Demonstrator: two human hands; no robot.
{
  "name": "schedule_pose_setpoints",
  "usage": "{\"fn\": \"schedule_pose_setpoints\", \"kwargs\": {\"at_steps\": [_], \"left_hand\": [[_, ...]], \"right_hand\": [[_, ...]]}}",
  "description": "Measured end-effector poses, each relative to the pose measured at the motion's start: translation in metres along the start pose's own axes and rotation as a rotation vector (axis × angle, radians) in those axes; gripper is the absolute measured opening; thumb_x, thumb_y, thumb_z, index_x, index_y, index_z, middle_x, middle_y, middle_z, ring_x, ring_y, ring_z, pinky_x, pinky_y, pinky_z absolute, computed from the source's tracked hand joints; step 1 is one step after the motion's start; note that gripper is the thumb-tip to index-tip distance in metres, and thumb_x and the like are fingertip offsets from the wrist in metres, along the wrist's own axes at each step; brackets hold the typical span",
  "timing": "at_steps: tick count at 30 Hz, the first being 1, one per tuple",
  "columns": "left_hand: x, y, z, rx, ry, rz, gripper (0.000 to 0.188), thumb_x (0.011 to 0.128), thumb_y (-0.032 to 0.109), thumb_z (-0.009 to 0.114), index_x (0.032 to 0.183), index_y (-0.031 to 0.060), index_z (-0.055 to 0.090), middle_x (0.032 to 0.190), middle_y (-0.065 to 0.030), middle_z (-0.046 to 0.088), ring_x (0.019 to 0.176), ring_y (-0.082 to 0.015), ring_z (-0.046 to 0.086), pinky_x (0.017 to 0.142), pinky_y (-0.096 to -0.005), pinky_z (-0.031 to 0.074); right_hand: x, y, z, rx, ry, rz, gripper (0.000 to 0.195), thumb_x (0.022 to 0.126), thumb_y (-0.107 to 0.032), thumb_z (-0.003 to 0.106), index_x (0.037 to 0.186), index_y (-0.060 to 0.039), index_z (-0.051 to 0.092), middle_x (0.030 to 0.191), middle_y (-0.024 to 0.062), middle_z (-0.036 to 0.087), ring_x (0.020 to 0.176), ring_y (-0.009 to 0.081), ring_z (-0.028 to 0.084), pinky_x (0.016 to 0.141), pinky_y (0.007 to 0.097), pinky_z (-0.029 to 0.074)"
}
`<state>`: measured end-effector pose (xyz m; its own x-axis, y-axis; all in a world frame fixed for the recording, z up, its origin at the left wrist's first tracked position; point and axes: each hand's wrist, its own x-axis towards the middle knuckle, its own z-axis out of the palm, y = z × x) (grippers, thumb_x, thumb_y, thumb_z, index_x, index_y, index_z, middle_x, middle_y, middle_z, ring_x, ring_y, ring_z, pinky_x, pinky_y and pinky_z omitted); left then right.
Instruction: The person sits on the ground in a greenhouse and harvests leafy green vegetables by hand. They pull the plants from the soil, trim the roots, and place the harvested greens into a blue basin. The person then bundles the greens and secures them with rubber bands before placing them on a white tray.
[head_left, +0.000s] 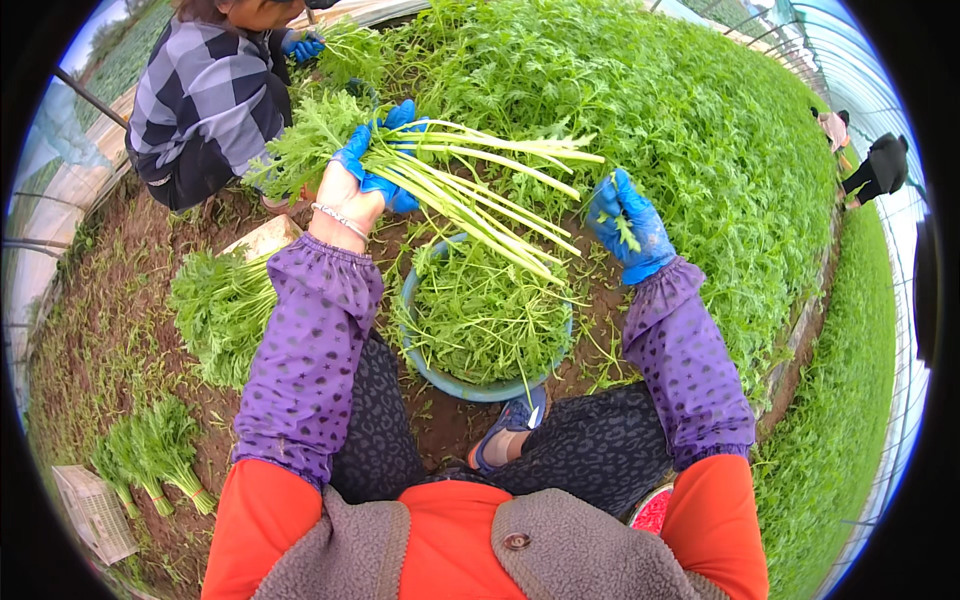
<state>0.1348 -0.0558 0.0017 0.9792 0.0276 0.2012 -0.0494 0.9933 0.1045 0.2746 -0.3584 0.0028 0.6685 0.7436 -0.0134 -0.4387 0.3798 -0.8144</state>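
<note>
My left hand (382, 165), in a torn blue glove, grips a bunch of leafy green stalks (480, 195) near their leaves; the pale stems point right. To the right of the stem ends is my right hand (628, 225), also blue-gloved, its fingers pinched on a small green leaf (626, 231). Under the stems stands a round blue basin (465, 390) heaped with loose leaves and thin stalks (487, 322). A larger pile of cut greens (225, 311) lies beyond my left forearm.
A co-worker (210, 105) in a checked jacket squats at the upper left, holding greens. Tied bunches (157, 457) lie beside a white plastic crate (94, 514) at lower left. Dense greens (600, 90) grow ahead and right. More people (881, 169) are at far right.
</note>
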Motion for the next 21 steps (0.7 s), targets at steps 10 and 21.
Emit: {"fn": "schedule_pose_setpoints", "kwargs": {"at_steps": [10,21], "left_hand": [[0.005,-0.031,0.001,0.157,0.106,0.047,0.033,0.086,0.019,0.044,0.110,-0.0030,0.046,0.119,-0.0187,0.046,0.111,-0.0358,0.042,0.097,-0.0479,0.030],[0.010,-0.045,0.009,0.131,0.225,0.149,0.027,0.088,0.021,0.042,0.101,-0.0012,0.051,0.112,-0.0192,0.050,0.105,-0.0322,0.048,0.095,-0.0469,0.034]], "right_hand": [[-0.015,0.042,0.084,-0.364,-0.477,0.478,0.057,0.080,-0.022,0.058,0.128,-0.0057,0.033,0.120,0.0005,0.045,0.107,0.0075,0.041,0.095,0.0253,0.028],[-0.017,0.064,0.071,0.035,-0.246,0.434,0.041,0.084,-0.015,0.052,0.121,-0.0038,0.040,0.101,0.0055,0.056,0.085,0.0105,0.055,0.070,0.0201,0.047]]}}
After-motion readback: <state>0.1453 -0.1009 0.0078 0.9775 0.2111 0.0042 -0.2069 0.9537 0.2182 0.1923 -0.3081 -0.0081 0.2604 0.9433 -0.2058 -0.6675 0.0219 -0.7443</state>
